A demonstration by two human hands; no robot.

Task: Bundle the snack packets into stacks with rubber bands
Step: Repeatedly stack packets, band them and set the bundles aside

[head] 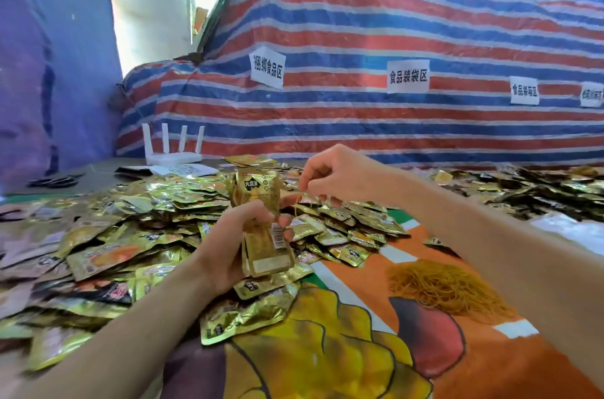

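Note:
My left hand (pixel 228 241) grips an upright stack of gold snack packets (pixel 264 235) around its middle, above the table. My right hand (pixel 333 174) is just right of the stack's top and pinches a thin yellow rubber band (pixel 295 205) that stretches down toward the stack. A heap of loose gold packets (pixel 137 228) covers the table's left and centre. A mound of yellow rubber bands (pixel 447 287) lies on the orange printed cloth at the right, under my right forearm.
A white router with several antennas (pixel 173 150) stands at the back left beside papers. A second spread of packets (pixel 539 189) lies at the far right. A striped tarpaulin (pixel 359 22) with white paper labels rises behind the table. The printed cloth (pixel 327 349) covers the near side.

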